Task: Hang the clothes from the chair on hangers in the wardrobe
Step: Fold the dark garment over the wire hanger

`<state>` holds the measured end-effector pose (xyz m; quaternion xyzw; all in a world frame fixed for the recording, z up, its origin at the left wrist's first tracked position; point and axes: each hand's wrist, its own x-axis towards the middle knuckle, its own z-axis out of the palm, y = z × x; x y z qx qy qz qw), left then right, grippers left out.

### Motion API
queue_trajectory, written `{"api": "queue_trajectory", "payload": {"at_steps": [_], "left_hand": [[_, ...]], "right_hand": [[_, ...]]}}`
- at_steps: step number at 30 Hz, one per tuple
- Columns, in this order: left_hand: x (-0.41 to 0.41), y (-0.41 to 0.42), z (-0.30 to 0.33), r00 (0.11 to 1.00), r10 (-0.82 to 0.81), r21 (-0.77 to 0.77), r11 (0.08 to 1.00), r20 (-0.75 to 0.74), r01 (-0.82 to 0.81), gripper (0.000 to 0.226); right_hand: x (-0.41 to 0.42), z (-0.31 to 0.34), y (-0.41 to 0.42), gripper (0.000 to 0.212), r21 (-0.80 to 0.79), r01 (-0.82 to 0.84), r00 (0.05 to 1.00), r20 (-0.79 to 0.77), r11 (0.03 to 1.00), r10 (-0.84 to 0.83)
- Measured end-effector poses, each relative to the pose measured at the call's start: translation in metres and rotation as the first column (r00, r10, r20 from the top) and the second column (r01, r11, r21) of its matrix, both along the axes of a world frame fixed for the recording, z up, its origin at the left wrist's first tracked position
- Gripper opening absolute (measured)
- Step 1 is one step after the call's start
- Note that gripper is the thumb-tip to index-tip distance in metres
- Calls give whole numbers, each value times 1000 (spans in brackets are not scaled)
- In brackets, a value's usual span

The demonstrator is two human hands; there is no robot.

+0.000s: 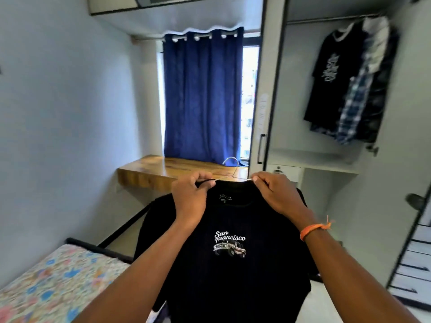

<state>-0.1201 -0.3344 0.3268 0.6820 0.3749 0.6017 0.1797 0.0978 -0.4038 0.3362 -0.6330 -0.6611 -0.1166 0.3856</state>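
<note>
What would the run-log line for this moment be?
stage: fitting tee on hanger | left hand: pinches collar | right hand: pinches collar | tee | hanger hook up | rail: clothes hung

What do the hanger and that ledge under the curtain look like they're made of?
The hanger looks like thin bare metal wire: a slim silvery hook with a slight shine. The ledge looks like varnished wood: warm brown with grain streaks and a glossy top, though it could be a laminate.
</note>
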Motion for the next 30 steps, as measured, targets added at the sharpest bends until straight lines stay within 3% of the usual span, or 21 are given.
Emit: {"api": "queue_trajectory", "payload": {"at_steps": [2, 5, 7, 10, 12, 16, 23, 27, 30], "left_hand": [[60, 5, 5, 998, -57, 6, 998, 15, 57, 13], [140, 17, 9, 989, -142, -3, 990, 42, 142, 14], [192, 28, 8, 983, -180, 7, 984, 45, 180, 14], [258, 46, 7, 974, -222, -3, 975, 48, 222, 14], [299, 64, 7, 966, -249, -12, 968, 63, 251, 14], [376, 115, 7, 950, -298, -3, 954, 90, 299, 13], [519, 198, 22, 901, -430, 69, 902, 56, 426, 11], [603, 249, 49, 868, -496, 147, 861, 28, 488, 11], [660, 287, 72, 884, -465, 303, 836, -50, 456, 7]], "right_hand": [[58, 2, -10, 30, -6, 60, 997, -57, 998, -60], [133, 8, -18, 39, 6, 19, 942, -337, 1000, -16], [183, 14, -14, 36, -1, 79, 919, -386, 997, -74], [253, 12, -1, 30, -112, 180, 953, -225, 977, -201], [296, 5, 10, 24, -94, 253, 961, -88, 963, -261], [379, 1, 39, 36, 18, 483, 867, 134, 875, -481], [500, 21, 96, 55, -13, 628, 773, 122, 778, -622], [565, 44, 128, 62, 121, 739, 646, 154, 663, -748], [606, 61, 153, 61, 203, 781, 566, 167, 590, -807]]}}
